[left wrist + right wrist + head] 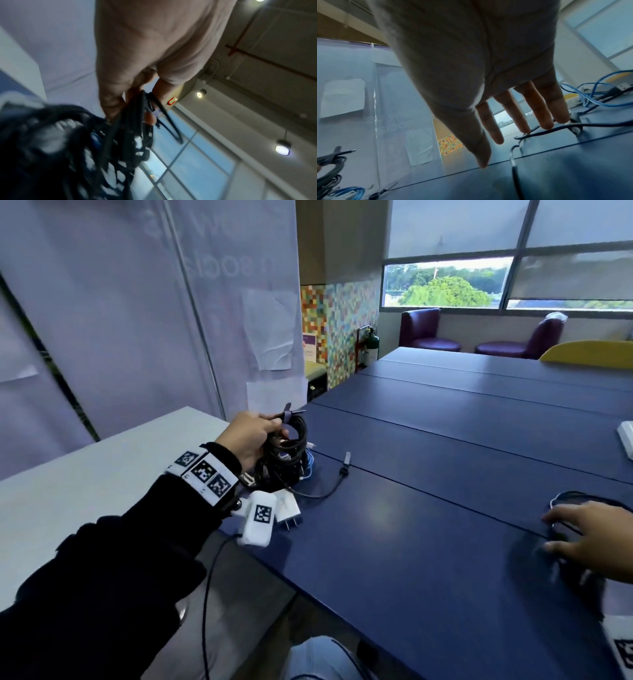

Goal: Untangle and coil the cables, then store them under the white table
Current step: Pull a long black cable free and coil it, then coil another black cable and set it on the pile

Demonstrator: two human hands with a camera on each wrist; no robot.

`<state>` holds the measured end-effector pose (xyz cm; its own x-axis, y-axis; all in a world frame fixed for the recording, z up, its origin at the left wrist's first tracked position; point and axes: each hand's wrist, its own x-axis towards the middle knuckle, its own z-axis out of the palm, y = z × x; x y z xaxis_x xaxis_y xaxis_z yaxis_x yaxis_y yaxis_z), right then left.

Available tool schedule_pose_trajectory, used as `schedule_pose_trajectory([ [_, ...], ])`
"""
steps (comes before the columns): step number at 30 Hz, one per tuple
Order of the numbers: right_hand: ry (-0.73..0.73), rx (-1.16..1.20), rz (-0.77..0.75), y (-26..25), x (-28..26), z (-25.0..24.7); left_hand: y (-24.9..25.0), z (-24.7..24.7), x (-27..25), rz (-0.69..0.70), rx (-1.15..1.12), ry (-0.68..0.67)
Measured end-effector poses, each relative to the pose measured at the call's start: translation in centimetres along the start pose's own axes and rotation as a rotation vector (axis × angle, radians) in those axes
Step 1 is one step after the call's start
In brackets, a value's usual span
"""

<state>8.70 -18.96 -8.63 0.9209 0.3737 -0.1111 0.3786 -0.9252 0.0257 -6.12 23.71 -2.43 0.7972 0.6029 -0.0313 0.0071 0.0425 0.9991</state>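
Observation:
My left hand [255, 436] grips a bundle of coiled black cables [286, 453] tied with a grey strap, held above the left edge of the blue table [445, 508]; the left wrist view shows the fingers [111, 105] curled round the black loops [130, 121]. A blue cable and white chargers [287, 506] hang within the bundle. One black lead with a plug [344, 469] trails onto the table. My right hand [582, 539] lies open, fingers spread, over a loose black cable [579, 498] at the right; its fingertips [546, 124] touch that cable [556, 128].
The white table [85, 494] stands to the left, beside the blue one. A loose blue cable [590, 97] and a black plug lie beyond my right hand. A white object [627, 436] sits at the right edge. Chairs stand by the window.

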Motion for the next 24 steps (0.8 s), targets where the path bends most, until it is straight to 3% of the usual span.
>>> schedule_pose_trajectory([
  [5,-0.025,0.101,0.048,2.2,2.6,1.7,-0.4,-1.9,2.1,0.077,0.505,0.107],
  [11,0.015,0.148,0.043,3.2,4.1,2.0,-1.4,-2.6,3.9,0.108,0.771,0.131],
  [13,0.025,0.202,0.014,4.2,5.0,2.7,-1.3,-2.6,4.2,0.103,0.799,0.154],
  [15,0.064,0.250,-0.014,5.4,5.9,3.5,-1.2,-2.9,4.5,0.066,0.732,0.268],
  [19,0.139,0.251,-0.036,4.5,4.5,2.7,-0.5,-2.5,4.1,-0.023,0.326,0.394],
  [24,0.201,0.257,0.071,3.7,3.4,1.4,-0.7,-2.1,3.4,0.069,0.497,0.413],
])
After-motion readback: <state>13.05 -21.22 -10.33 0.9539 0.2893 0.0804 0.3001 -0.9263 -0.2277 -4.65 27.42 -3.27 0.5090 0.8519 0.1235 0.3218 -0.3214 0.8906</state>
